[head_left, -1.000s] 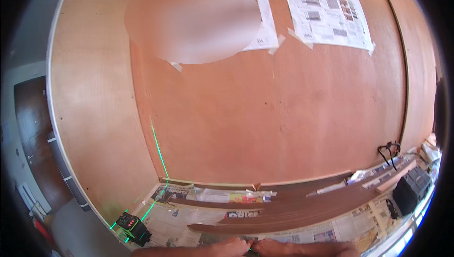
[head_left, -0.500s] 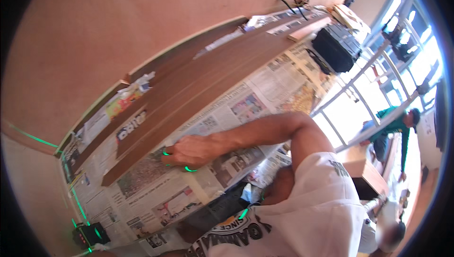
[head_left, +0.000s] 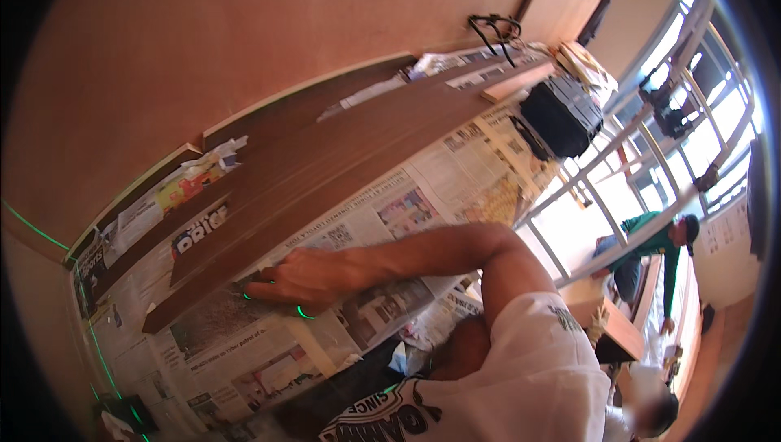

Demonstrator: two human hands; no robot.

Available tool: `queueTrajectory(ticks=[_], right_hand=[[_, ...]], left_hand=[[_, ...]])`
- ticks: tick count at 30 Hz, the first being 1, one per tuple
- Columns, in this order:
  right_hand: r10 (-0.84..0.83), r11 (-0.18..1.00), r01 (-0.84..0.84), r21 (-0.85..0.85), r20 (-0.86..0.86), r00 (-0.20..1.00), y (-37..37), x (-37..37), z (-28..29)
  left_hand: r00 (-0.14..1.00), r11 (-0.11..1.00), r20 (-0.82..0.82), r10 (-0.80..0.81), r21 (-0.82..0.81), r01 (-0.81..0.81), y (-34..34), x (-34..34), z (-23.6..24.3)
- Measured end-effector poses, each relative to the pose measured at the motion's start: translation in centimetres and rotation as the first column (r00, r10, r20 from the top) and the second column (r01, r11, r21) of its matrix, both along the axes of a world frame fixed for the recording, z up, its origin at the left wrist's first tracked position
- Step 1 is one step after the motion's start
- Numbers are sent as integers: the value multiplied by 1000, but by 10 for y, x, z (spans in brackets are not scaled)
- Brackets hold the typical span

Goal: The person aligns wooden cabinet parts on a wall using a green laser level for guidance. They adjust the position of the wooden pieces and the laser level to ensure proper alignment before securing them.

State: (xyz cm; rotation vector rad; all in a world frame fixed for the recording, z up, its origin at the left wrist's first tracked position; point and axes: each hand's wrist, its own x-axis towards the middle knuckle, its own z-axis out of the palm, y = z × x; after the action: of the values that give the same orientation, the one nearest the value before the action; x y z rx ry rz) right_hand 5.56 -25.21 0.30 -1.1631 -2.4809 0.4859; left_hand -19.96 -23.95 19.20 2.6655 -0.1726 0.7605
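- Head view: right hand [head_left: 305, 279] low over the newspaper [head_left: 431, 169], back of the hand up, forearm reaching in from a white sleeve [head_left: 529, 320] on the right
- Right fingers curled in; cannot tell how far they are closed or if they hold anything, since their undersides are hidden
- Left hand out of view; cannot tell the state of its fingers
- Small green light marks show at the right fingers
- Brown plank [head_left: 325, 190] lies aslant on the newspaper, one end at lower left, running to the upper right; its near edge is just beside the right hand, contact cannot be told
- Coloured paper [head_left: 195, 190] beyond the plank, near the foot of the wooden wall [head_left: 268, 43]
- Black case [head_left: 565, 116] toward the plank's far end, a lighter wood strip [head_left: 519, 81] just beside it; black cable [head_left: 498, 35] by the wall
- Green laser line [head_left: 104, 361] down the left side, past a dark device [head_left: 134, 416], partly cut off and dim
- Right side: metal ladder [head_left: 606, 202], co-worker in a green top [head_left: 647, 238], wooden box [head_left: 606, 332], second person [head_left: 647, 409] at the lower edge, blurred
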Motion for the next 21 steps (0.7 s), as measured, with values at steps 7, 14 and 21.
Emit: queueTrajectory(ticks=[7, 14, 21], right_hand=[[-69, 998, 69, -3, 6, 998, 5, -3, 8], [-108, 989, 110, 103, -27, 994, 5, 8, 5], [-70, 997, 69, -34, -19, 997, 9, -11, 15]], left_hand=[[998, 998, -1, 65, -12, -65, -2, -23, -9], [989, 990, 24, 144, 2, -144, -11, -50, 4], [908, 896, 210, 363, 188, -402, -27, -129, 74]])
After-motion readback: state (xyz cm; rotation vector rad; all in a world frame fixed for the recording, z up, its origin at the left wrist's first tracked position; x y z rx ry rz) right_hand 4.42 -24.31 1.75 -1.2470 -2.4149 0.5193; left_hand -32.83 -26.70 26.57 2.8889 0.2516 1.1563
